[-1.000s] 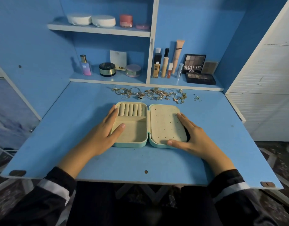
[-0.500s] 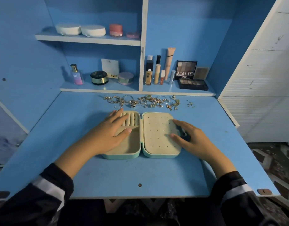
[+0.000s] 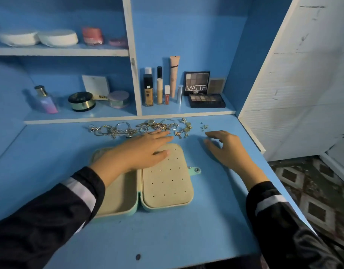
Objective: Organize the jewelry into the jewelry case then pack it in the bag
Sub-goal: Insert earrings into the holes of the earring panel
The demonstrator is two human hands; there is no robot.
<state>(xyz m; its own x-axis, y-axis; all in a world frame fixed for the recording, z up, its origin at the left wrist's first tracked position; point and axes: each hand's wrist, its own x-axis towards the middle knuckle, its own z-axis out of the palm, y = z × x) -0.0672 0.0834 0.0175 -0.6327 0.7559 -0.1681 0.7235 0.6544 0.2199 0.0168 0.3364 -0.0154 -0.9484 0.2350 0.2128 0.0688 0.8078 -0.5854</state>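
Observation:
A mint jewelry case [image 3: 167, 183] lies open flat on the blue desk [image 3: 186, 235], with its beige perforated panel on the right half. My left hand [image 3: 140, 150] stretches across the case's upper left half, fingers apart, fingertips touching the near edge of the pile of gold and silver jewelry [image 3: 140, 128] along the back of the desk. My right hand [image 3: 223, 147] hovers open to the right of the case, just below a few small earrings [image 3: 204, 127]. Neither hand holds anything. No bag is in view.
Behind the jewelry, a low shelf holds a perfume bottle [image 3: 46, 100], a round compact [image 3: 81, 100], cosmetic tubes [image 3: 161, 88] and eyeshadow palettes [image 3: 205, 100]. An upper shelf carries white round boxes [image 3: 57, 37]. A white slatted panel [image 3: 295, 98] stands at the right.
Both hands left the sides of the case and moved forward toward the jewelry row. The view has come closer to the desk.

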